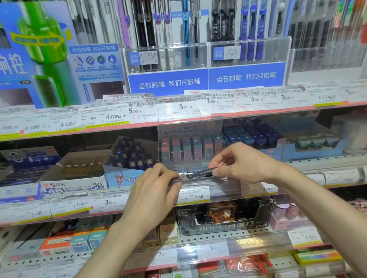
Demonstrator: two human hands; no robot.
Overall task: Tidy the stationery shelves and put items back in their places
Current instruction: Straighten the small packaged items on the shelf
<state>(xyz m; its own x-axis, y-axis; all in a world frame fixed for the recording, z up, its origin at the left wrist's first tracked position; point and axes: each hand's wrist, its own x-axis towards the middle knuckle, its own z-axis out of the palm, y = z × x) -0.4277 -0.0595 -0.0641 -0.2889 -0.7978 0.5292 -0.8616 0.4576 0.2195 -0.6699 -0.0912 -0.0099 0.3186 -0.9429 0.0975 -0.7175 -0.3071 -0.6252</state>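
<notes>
Eraser box, left of centre: reads "4B ERASER 30".
Display, centre: "Sanrio characters".
Right hand: pinching black pen.
Left hand: fingers curled on shelf rail.

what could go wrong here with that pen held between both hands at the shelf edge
The black pen is only pinched at its ends, by the left hand and the right hand, so it might slip and drop to the lower shelves. The loose price tag just under the fingers could get knocked out of its strip. A sleeve-free forearm sits close to the black display box below and may nudge it.
</notes>
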